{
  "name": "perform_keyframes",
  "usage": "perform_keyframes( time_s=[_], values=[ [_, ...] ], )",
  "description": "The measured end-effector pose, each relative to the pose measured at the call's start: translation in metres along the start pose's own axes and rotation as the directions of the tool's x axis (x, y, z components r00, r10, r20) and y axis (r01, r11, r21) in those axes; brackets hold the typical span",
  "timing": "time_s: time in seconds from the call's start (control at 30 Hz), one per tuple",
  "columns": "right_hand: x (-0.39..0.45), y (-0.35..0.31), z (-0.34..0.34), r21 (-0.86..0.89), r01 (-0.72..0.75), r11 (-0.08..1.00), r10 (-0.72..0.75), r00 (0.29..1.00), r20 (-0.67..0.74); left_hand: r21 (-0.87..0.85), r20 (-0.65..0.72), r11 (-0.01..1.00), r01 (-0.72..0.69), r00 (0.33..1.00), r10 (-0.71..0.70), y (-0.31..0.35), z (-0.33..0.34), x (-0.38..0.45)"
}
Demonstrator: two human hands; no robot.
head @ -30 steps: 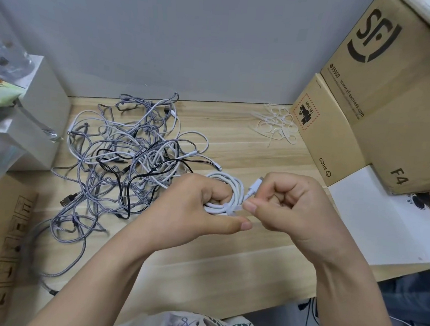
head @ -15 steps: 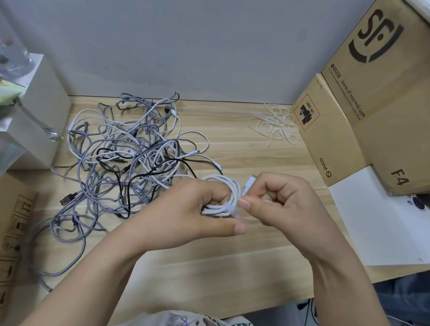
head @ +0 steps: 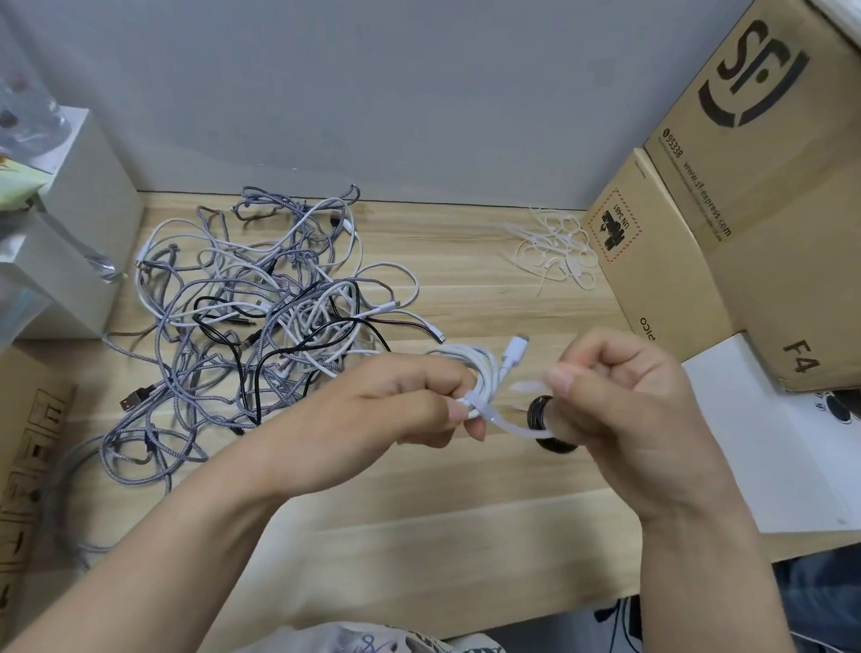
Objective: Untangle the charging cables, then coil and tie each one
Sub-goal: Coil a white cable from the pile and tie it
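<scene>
Right hand (head: 632,419) has pulled away from the left since a second ago, drawing the tie (head: 505,427) out. Big tangle (head: 263,328) waits behind. Left hand (head: 391,411) pinches the white coil (head: 471,370) above the desk (head: 403,520); if the tie slips, the loops probably spring open.

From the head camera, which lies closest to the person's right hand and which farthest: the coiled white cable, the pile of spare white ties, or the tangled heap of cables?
From the right hand:
1. Coiled white cable, just to its left, gripped by the left hand.
2. Pile of spare white ties, behind it, near the wall.
3. Tangled heap of cables, far left on the table.
</scene>
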State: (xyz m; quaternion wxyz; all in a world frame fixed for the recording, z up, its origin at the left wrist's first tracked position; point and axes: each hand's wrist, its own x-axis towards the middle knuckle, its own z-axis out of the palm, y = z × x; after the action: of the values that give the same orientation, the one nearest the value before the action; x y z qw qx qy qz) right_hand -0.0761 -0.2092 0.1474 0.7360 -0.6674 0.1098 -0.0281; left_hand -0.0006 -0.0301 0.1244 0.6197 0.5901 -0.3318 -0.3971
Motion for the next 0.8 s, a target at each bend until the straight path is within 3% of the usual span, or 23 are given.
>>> perform_keyframes(
  time_s=[0.33, 0.57, 0.8],
  values=[
    [-0.0004, -0.0011, 0.0029, -0.141, 0.029, 0.99, -0.022, 0.998, 0.053, 0.142, -0.031, 0.99, -0.004, 0.999, 0.008, -0.0005, -0.0021, -0.001],
    [-0.0007, -0.0039, 0.0011, -0.266, 0.046, 0.963, -0.031, 0.998, 0.059, 0.314, 0.045, 0.946, -0.08, 0.997, 0.069, -0.0001, -0.0046, -0.0022],
    [0.0007, -0.0091, 0.0019, -0.3, 0.049, 0.953, -0.01, 0.991, 0.132, 0.28, 0.095, 0.954, -0.103, 0.992, 0.08, 0.0005, -0.0084, -0.0033]
  ],
)
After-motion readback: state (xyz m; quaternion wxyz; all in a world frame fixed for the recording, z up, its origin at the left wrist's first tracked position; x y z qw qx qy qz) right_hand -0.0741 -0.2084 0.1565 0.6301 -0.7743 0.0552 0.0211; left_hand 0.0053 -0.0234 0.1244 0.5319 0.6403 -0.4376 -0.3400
